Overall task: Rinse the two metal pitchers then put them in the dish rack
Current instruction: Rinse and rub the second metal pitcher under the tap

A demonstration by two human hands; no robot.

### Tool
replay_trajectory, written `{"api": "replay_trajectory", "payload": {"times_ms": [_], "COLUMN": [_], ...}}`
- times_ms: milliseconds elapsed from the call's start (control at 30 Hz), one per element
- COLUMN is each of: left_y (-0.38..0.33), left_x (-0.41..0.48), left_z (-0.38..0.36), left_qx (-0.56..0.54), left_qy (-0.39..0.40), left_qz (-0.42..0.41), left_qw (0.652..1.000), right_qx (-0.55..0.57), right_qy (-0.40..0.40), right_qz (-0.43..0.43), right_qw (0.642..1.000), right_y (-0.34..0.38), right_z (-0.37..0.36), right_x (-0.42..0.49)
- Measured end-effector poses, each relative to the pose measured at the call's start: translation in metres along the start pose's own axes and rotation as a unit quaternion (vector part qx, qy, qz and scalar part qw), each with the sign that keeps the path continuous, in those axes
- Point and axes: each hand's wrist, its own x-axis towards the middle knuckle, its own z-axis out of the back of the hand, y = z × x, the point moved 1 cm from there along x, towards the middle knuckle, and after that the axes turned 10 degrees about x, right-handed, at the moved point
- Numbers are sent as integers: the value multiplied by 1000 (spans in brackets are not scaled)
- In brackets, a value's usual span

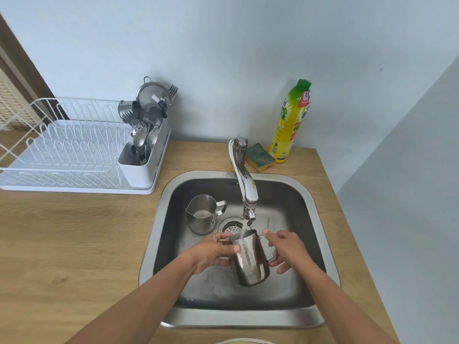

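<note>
Head view: the main risk is a slip. The pitcher (pixel 250 259) is wet, smooth steel, held tilted in mid-air just below the tap (pixel 244 180). If the grip loosens while it fills and gets heavier, it would likely drop into the sink (pixel 154 244) and could knock the second pitcher (pixel 202 217), which stands upright to the left of the tap's spout. Splash is the other worry – the water (pixel 242 230) hits right at the pitcher's mouth, and a steeper tilt could throw it out over the sink's edge onto the wood. The rack (pixel 62 150) sits well to the left of the tap, so carrying the pitcher there undrained would probably leave drips on the way. The left hand (pixel 213 252) grips the pitcher's body, with its fingers (pixel 231 248) curled round the left side and the thumb lying across the front. The right hand (pixel 285 252) holds the handle side – its lower fingers (pixel 280 269) curl under the handle and one finger reaches up beside the rim. The pitcher lies between the two hands, touching both.
</note>
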Motion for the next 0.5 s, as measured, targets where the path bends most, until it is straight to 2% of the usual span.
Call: {"api": "replay_trajectory", "payload": {"times_ms": [167,500], "left_y": [-4,-27], "left_x": [1,-2], "left_z": [-10,-26], "left_qx": [44,186], "left_qy": [9,-108], "left_qz": [-26,-144], "left_qw": [999,966], "right_qx": [4,146], "right_qy": [-34,-52], "right_qz": [47,125], "right_qw": [998,980], "right_y": [-2,-16], "right_z": [7,7], "right_x": [1,5]}}
